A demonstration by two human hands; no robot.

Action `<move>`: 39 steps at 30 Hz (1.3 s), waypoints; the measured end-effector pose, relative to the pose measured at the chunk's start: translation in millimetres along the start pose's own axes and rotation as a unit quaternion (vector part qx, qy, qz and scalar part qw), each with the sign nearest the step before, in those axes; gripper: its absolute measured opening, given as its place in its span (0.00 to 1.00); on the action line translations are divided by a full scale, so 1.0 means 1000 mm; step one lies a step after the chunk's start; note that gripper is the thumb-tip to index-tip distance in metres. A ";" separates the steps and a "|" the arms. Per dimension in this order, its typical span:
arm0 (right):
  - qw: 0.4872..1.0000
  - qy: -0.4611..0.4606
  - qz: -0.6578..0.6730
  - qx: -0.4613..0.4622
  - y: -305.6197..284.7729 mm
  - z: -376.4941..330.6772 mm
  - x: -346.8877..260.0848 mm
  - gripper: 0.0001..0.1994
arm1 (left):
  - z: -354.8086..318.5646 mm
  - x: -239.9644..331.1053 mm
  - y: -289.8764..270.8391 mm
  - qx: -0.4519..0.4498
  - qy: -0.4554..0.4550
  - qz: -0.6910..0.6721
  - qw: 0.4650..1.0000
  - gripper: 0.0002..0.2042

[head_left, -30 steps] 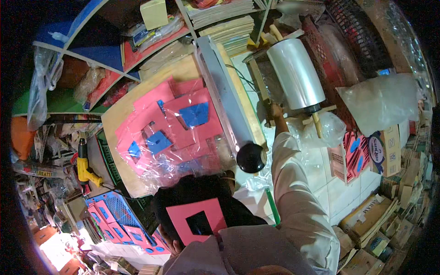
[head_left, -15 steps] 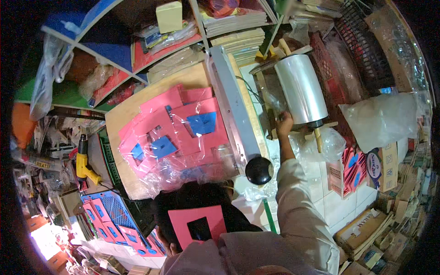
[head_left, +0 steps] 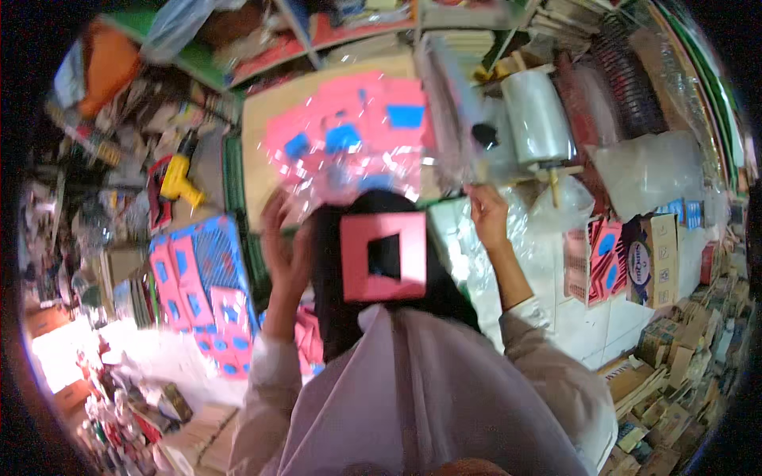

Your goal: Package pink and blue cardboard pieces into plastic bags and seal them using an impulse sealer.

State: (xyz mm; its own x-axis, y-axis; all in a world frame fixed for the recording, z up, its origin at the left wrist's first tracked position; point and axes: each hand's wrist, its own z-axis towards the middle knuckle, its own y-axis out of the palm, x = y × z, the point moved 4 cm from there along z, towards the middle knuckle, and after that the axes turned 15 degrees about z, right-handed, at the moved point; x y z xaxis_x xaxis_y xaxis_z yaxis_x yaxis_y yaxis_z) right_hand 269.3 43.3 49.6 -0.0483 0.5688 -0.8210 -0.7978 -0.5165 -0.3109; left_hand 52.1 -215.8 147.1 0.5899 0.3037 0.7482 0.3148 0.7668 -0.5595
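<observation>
A sheet of clear plastic film (head_left: 349,170) lies over pink and blue card pieces (head_left: 357,119) on a tan board (head_left: 258,111). My left hand (head_left: 282,246) grips the film's near left edge. My right hand (head_left: 486,213) pinches its near right edge, just below a long sealing bar (head_left: 448,103) with a black knob (head_left: 484,135). A big roll of clear film (head_left: 538,119) sits on a wooden stand to the right of the bar. A pink square frame with a dark hole (head_left: 383,255) rests on black cloth between my arms. The view is blurred.
Shelves with stacked paper and card (head_left: 349,32) run along the back. A yellow drill (head_left: 178,182) lies at the left, above blue crates with pink pieces (head_left: 206,278). Plastic bags (head_left: 643,170) and cardboard boxes (head_left: 659,254) crowd the right side.
My left hand has come into view and taken the film's left edge. My right hand has dropped from beside the roll to the film's near right edge. The view has tilted and blurred.
</observation>
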 end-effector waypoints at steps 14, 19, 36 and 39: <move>0.989 -0.134 -0.051 -0.048 0.041 0.008 -0.139 0.09 | 0.038 0.025 0.164 -0.312 -0.188 -0.202 0.909 0.32; 0.960 0.164 0.047 -0.223 0.079 -0.048 -0.155 0.08 | 0.064 -0.023 0.128 -0.209 -0.207 -0.272 0.916 0.20; 0.857 0.367 0.055 -0.359 0.123 -0.047 -0.121 0.08 | 0.036 -0.050 0.131 -0.244 -0.088 -0.124 0.958 0.12; 0.921 0.190 -0.057 -0.334 0.120 -0.037 -0.138 0.08 | 0.036 -0.054 0.129 -0.237 -0.116 -0.140 0.954 0.12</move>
State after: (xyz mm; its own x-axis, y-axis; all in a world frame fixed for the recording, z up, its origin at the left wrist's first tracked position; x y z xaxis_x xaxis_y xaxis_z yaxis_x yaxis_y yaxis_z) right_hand 202.3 -120.9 108.1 0.3279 0.4448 -0.8334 -0.2305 -0.8179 -0.5272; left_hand 33.8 -112.6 47.1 0.2689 0.2836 0.9205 0.7697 0.5112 -0.3823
